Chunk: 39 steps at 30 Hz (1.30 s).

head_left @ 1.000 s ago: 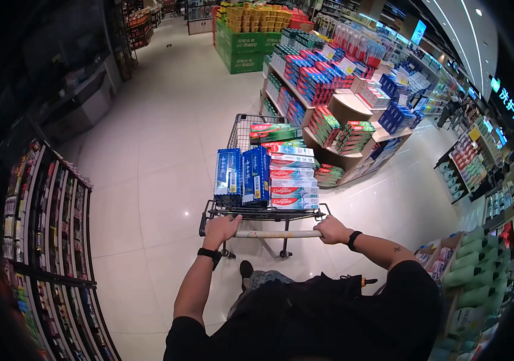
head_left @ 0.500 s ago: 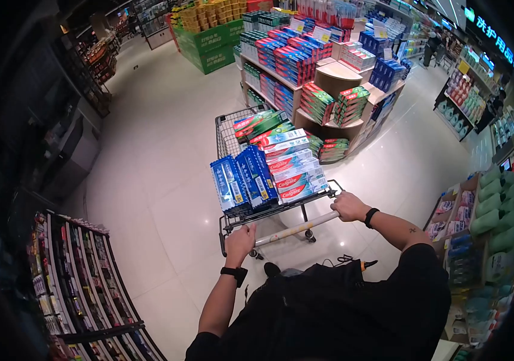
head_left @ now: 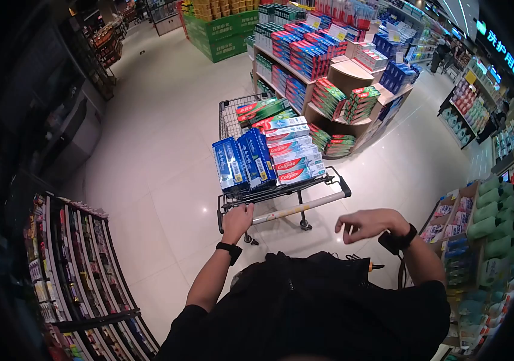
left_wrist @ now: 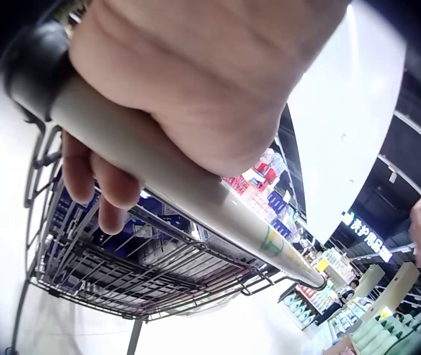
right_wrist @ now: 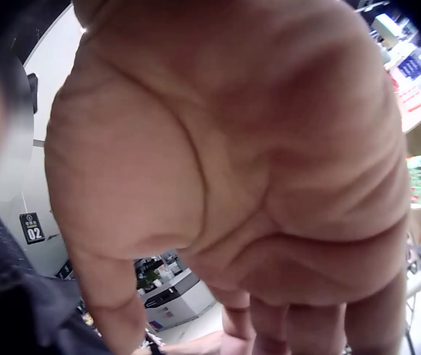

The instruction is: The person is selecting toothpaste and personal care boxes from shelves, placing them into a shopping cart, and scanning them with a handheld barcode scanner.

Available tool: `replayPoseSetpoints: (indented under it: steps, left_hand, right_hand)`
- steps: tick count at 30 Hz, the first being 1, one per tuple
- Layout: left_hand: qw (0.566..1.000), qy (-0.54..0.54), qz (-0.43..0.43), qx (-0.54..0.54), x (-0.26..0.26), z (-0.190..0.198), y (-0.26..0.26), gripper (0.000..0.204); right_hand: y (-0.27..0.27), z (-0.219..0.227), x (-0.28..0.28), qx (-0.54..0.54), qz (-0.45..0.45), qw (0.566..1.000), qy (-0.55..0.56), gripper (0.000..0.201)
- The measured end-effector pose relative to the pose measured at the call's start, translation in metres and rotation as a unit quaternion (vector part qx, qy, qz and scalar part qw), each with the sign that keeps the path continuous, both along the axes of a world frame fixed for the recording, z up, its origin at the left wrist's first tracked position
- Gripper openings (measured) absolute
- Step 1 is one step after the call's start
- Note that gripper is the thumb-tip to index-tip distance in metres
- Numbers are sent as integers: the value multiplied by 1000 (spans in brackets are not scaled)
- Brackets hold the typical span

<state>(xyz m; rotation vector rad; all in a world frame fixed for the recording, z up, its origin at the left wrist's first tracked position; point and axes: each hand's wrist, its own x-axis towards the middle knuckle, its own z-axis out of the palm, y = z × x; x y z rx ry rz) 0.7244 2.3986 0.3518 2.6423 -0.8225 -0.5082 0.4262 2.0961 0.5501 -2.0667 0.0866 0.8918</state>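
Observation:
My left hand (head_left: 237, 222) grips the left end of a shopping cart's pale handle (head_left: 296, 210). In the left wrist view its fingers wrap under the bar (left_wrist: 173, 181). The right hand (head_left: 370, 224) is off the handle, in the air right of it, fingers loosely bent around nothing. Its bare palm (right_wrist: 232, 163) fills the right wrist view. Inside the wire cart (head_left: 230, 123) lie two blue packs (head_left: 257, 159) on the left. Stacked red-and-white Colgate toothpaste boxes (head_left: 296, 165) fill the right, with green-and-red boxes (head_left: 263, 111) toward the front.
Ahead and right of the cart stands a toothpaste display (head_left: 353, 78) with curved wooden shelves. A low product rack (head_left: 82, 259) is at the left. Pale green bottles (head_left: 491, 207) line a stand at the right. Green cartons (head_left: 224, 36) stand farther ahead.
My right hand has let go of the handle and moved down and right, away from it. The left hand keeps its grip. The cart has turned clockwise in view since a second ago.

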Motion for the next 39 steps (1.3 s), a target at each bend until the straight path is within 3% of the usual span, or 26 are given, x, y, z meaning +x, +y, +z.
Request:
replayPoseSetpoints:
  steps: [2,3,4,7,10,13,15,17,18,19,22,23,25,26,27,29,31,33,36,37,39]
  left_hand:
    - [1000,-15,-2,-10,4,-2,-4,63]
    - [1000,-19,-10,-15,7,-5,-6,63]
    - [1000,-18,-5,-18,9,-9,-5,63]
    - [999,-19,-14,-27,16,-16,3,62]
    - [998,-24,-20,-49,24,-19,9,61]
    - [998,-29,-17,-50,22,-22,13,58]
    - [999,-21,-7,-49,21,-19,6,58]
    - [998,-37,-13,-56,26,-18,7,57]
    - [998,-24,-2,-64,6,-21,11,57]
    - [997,-27,3,-70,9,-18,13,57]
    - [996,-23,26,-81,-2,-27,11,55]
    - [996,-29,32,-80,-9,-31,12,54]
    - [995,-43,28,-81,3,-19,9,51]
    - [995,-42,26,-88,6,-17,9,51]
    - [994,-42,24,-96,6,-16,9,50]
    - [994,-32,35,-96,-3,-21,3,50]
    - [995,-36,25,-85,1,-18,5,50]
    - [995,-48,10,-82,3,-10,7,49]
    - [995,-70,-4,-74,9,-10,16,47]
    - [995,-69,-6,-77,12,-10,14,47]
    - [996,-75,-18,-47,18,-7,14,45]
  right_hand:
    - [31,14,-36,63,61,996,31,49]
    - [60,43,-44,56,18,991,116,57]
    - [72,40,-58,29,22,997,73,65]
    - [98,55,-71,7,-49,996,80,69]
    - [115,42,-79,-45,-35,995,79,68]
    - [116,60,-86,-123,-23,991,44,70]
    - [105,89,-88,-146,-50,987,52,66]
    - [88,103,-92,-95,3,994,51,60]
    - [75,115,-100,-51,-31,996,65,56]
    - [59,121,-96,-55,-10,995,83,55]
    - [-3,135,-110,24,-107,988,111,46]
    - [-11,137,-120,101,-199,972,78,49]
    - [-27,115,-131,143,-286,946,-48,63]
    - [-25,100,-131,148,-366,910,-124,77]
    - [-39,69,-131,188,-369,894,-171,73]
    - [-17,51,-87,268,-411,834,-253,55]
    - [-15,-12,-50,222,-452,790,-349,34]
    - [-39,-88,-10,61,-460,789,-402,21]
    - [-17,-121,51,-281,-402,751,-442,20]
    - [-20,-139,62,-375,-367,717,-459,20]
    - [-30,-183,74,-422,-346,687,-480,23]
